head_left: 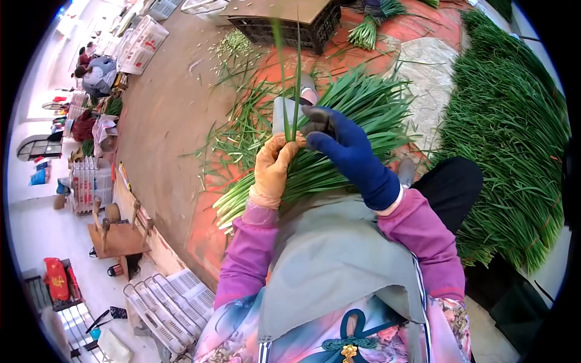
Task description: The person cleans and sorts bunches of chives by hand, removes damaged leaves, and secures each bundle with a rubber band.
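Note:
My left hand (275, 164), in a tan glove, pinches a long green garlic chive (295, 103), its leaves standing upright above the fingers. Just to the right, my right hand (340, 140) in a blue glove with dark fingertips has its thumb and fingers apart. Its fingertips are close to the leaves; whether they touch is unclear. Beneath both hands lies a thick bunch of garlic chives (369, 100) across my lap, pale stem ends pointing lower left and leaves spreading to the upper right.
A large heap of garlic chives (502, 133) lies on the right. Loose trimmed leaves (242, 127) litter the orange sheet (203, 233). A black crate (308, 27) with a board on top stands ahead. Left are a wooden stool (121, 238), a white plastic rack (172, 305) and a distant person (100, 75).

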Available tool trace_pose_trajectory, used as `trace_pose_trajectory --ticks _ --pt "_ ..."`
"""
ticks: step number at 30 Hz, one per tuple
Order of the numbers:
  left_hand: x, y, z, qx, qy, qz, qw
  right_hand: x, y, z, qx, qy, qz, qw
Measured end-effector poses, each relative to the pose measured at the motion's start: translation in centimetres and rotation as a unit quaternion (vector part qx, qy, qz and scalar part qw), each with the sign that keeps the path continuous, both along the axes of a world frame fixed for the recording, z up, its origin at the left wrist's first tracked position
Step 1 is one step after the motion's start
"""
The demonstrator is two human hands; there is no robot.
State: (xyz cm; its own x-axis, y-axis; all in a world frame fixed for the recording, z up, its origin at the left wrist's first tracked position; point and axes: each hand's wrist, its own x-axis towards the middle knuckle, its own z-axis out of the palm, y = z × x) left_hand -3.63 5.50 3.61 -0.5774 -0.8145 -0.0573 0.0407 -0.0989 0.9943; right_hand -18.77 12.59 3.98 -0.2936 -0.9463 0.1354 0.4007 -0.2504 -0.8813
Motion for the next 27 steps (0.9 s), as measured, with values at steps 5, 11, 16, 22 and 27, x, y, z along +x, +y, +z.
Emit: trace_pose_trajectory --ticks 5,11,16,22,27 --pt "0.5 -0.9 -0.2 0.061 0.007 0.027 0.998 -1.3 0.7 -1.1 0.105 -0.278 0.068 0.952" --pt "0.8 -1.8 -1.2 0.136 0.12 0.041 0.983 -0.2 0.3 -2.5 0.139 -0.125 0.151 0.971" --pt "0.9 -1.5 -1.1 0.115 0.128 0.06 0.983 1.1 -1.2 -3.4 0.081 0.169 0.165 0.968" --pt "1.3 -0.3 -1.1 0.031 0.074 0.082 0.993 2.6 -1.3 -3.6 0.065 0.133 0.111 0.983" --pt "1.5 0.4 -1.2 -0.044 0.075 0.102 0.991 1.7 -2.0 -3.6 0.195 0.062 0.174 0.963"
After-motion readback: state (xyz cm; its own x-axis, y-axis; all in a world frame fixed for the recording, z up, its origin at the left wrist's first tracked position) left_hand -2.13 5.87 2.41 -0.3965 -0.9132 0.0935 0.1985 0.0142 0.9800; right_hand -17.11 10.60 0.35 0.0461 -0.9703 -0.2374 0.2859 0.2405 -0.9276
